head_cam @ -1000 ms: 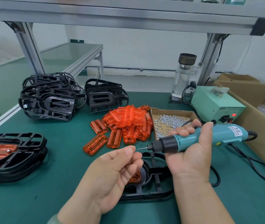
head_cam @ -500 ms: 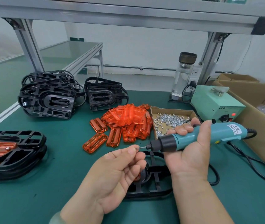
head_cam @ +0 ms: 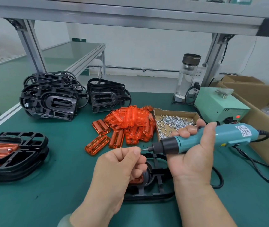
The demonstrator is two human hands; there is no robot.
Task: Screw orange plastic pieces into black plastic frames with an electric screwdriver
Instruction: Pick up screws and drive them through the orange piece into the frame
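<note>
Your desk wears a smooth, matt green mat. The black plastic frames at upper left are hard and glossy, catching light along their ribs. The orange plastic pieces at centre are translucent and shiny. The electric screwdriver in your right hand has a smooth teal plastic body, a matt black nose and a thin metal bit. Bright metal screws lie in a raw brown cardboard tray. The single screw pinched in your left hand is too small to judge. Behind, the bottle is clear glass with a dull dark cap. The overhead frame is brushed aluminium, the power box painted pale green, and the box at right plain cardboard.
</note>
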